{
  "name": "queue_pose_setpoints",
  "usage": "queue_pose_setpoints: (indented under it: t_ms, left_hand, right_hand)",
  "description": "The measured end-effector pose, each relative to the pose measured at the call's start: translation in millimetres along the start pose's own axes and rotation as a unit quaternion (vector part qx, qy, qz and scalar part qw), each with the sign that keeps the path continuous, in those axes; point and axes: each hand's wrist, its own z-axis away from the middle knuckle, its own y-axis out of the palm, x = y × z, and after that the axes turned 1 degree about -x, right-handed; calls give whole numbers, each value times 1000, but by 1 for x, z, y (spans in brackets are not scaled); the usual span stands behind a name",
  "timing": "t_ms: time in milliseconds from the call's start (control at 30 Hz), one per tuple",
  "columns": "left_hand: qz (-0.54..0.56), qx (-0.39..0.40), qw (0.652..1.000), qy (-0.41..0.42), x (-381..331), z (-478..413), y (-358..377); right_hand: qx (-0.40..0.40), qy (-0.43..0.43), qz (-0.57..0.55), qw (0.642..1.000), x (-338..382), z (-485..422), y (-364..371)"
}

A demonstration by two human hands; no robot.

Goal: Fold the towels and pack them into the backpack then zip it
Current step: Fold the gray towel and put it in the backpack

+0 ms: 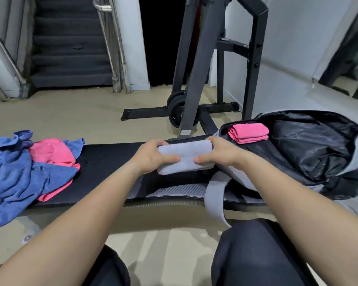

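A folded grey towel [184, 156] is held just above the black bench [112, 159], near its middle. My left hand [153, 156] grips the towel's left end and my right hand [217, 153] grips its right end, thumbs on the near side. To the right, the grey and black backpack [310, 149] lies wide open on the bench, with a folded pink towel [248, 133] inside at its far left corner. At the bench's left end lies a loose heap of blue towels [17, 170] and a pink towel [52, 153].
A grey backpack strap [214, 199] hangs over the bench's near edge by my right knee. Behind the bench stands a dark weight rack [205, 65] with plates at its foot. Stairs with a metal railing [70, 48] rise at the back left. The floor is beige.
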Motion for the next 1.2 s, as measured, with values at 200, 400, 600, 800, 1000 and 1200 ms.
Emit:
queue_pose_setpoints:
  t_ms: [200, 400, 600, 800, 1000, 1200]
  left_hand:
    - [51, -51, 996, 48, -91, -40, 86]
    - [19, -15, 997, 75, -133, -77, 159]
    - [-48, 34, 998, 38, -130, -110, 215]
    - [-62, -17, 998, 21, -129, -123, 233]
    - [-218, -55, 968, 107, -130, -114, 224]
    - [-385, -187, 875, 227, -109, -110, 187]
  right_hand:
    - [-186, 44, -158, 969, -74, 26, -79]
    - [-296, 98, -49, 949, -138, 4, -119]
    - [-281, 170, 123, 936, -174, -30, -124]
    - [-331, 126, 191, 915, -188, -37, -122]
    - [-397, 82, 400, 822, -169, -24, -100]
    - [-368, 34, 379, 848, -161, -12, -83]
